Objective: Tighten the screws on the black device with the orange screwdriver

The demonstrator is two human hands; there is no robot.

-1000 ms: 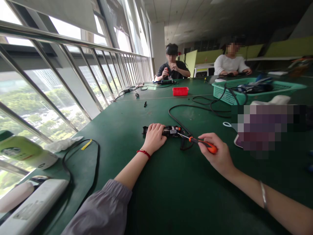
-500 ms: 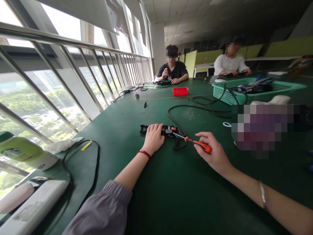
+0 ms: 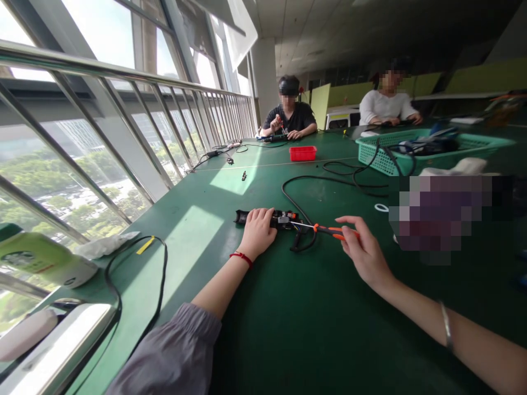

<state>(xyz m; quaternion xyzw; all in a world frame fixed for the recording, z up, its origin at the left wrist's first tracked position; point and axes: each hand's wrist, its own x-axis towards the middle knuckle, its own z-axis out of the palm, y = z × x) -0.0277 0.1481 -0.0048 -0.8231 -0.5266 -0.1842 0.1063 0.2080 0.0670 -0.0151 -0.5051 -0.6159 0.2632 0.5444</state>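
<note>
A small black device (image 3: pixel 284 220) with exposed parts lies on the green table (image 3: pixel 288 318), a black cable (image 3: pixel 288 195) running from it. My left hand (image 3: pixel 257 233) rests closed over its left part, pressing it down. My right hand (image 3: pixel 364 252) grips an orange-handled screwdriver (image 3: pixel 329 230), whose tip points left into the device's open middle.
A red bin (image 3: pixel 302 153) and a green basket (image 3: pixel 428 151) with cables stand farther back. Two other people sit at the far end. A loose black cable loop (image 3: pixel 135 285), a white pack (image 3: pixel 45 260) and a white box (image 3: pixel 57 351) lie at the left by the window railing.
The screwdriver has tilted flatter and my right hand has shifted slightly up. Sunlight now falls in patches on the table. The left hand has hardly moved.
</note>
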